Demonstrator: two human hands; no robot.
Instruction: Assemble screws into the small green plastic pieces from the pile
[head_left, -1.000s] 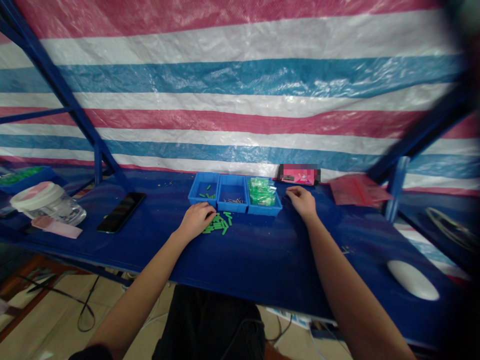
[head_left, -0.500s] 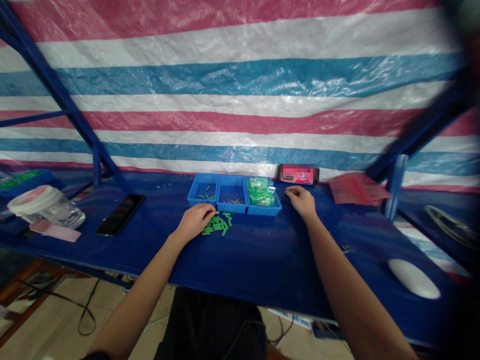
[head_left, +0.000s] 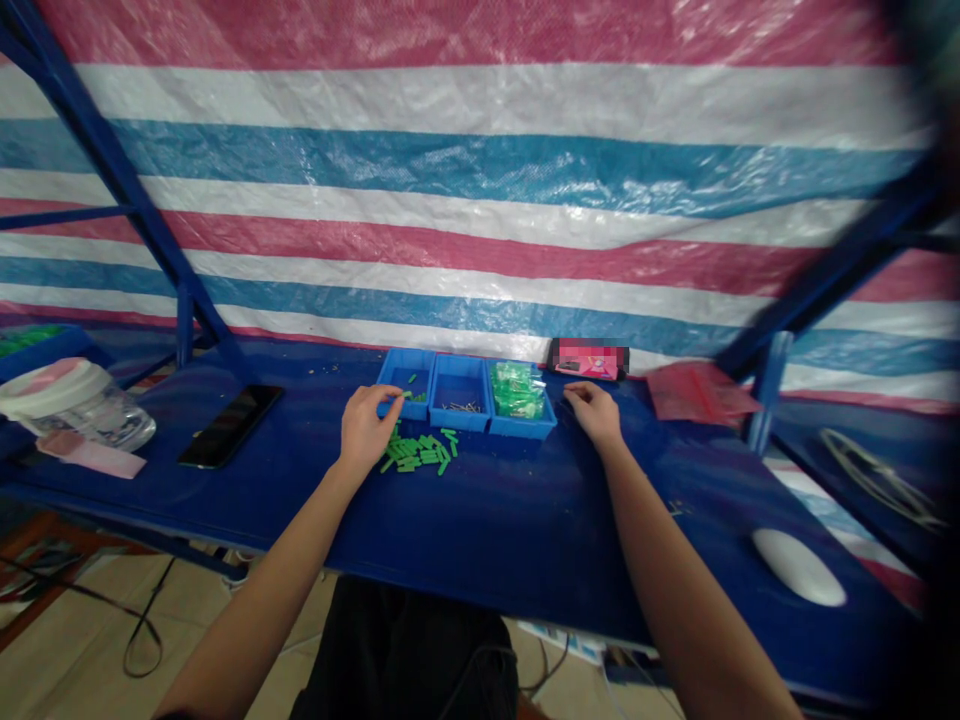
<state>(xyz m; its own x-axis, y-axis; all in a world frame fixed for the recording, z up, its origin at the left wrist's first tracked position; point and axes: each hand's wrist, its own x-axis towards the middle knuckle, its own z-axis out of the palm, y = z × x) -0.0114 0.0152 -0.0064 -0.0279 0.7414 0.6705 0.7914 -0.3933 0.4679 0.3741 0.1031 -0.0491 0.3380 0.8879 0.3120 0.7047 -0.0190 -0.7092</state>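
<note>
My left hand [head_left: 366, 428] is over the front left corner of the left blue bin [head_left: 385, 372], its thumb and fingertips drawn together. Whether a small piece is between them I cannot make out. Several short green sticks [head_left: 427, 450] lie in a loose heap just in front of this bin, and a few more rest inside it. Resting on the table right of the bins, my right hand [head_left: 596, 412] has its thumb and fingers curled together; what they hold, if anything, is hidden. Thin metal pins [head_left: 461, 407] lie in the middle bin [head_left: 459, 376]. Clear packets with green contents [head_left: 517, 390] fill the right bin [head_left: 523, 429].
Behind my right hand are a pink-and-black pack [head_left: 589, 362] and a red plastic bag [head_left: 701, 392]. A white computer mouse [head_left: 799, 567] lies at right. At left are a black phone [head_left: 232, 426] and a lidded clear tub [head_left: 86, 405]. Blue frame posts flank the table.
My left hand has moved from the heap of green sticks back to the left bin's front corner, fingertips over its rim. My right hand stays beside the right bin. The view has shifted slightly.
</note>
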